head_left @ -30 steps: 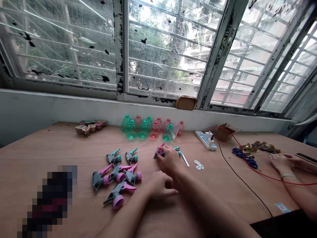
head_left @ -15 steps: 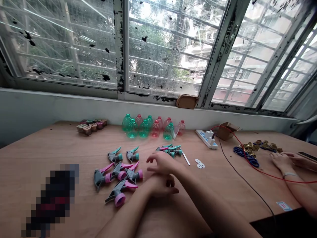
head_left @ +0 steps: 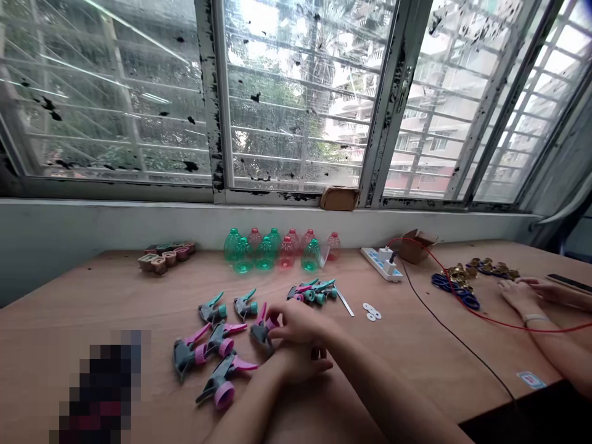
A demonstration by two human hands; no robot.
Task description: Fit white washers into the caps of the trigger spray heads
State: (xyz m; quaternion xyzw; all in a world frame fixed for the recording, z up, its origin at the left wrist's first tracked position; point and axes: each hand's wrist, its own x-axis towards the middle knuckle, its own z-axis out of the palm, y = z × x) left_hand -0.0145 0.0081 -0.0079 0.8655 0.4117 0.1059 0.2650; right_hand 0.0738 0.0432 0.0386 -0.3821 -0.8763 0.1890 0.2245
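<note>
My right hand (head_left: 298,322) crosses over my left wrist, its fingers closed round the pink collar of a trigger spray head (head_left: 261,335) with a grey body. Below it, my left hand (head_left: 303,362) sits low over the table, fingers loosely curled with a gap between them; nothing shows in it, though part of the palm is hidden. To the left lie more grey trigger spray heads with pink collars, one (head_left: 222,379) nearest me and another (head_left: 186,354) farther left. Two with teal triggers and collars, a left one (head_left: 213,310) and a right one (head_left: 245,305), lie behind.
Several green and pink clear bottles (head_left: 265,254) stand by the wall. A spray head pile (head_left: 314,293), a white strip (head_left: 345,302) and white discs (head_left: 371,311) lie mid-table. A power strip (head_left: 382,265), red cable (head_left: 490,322) and another person's hands (head_left: 520,296) are right.
My right hand has come down and left onto a pink-collared spray head, which is now turned and shifted right, off the group. The view has tilted up slightly.
</note>
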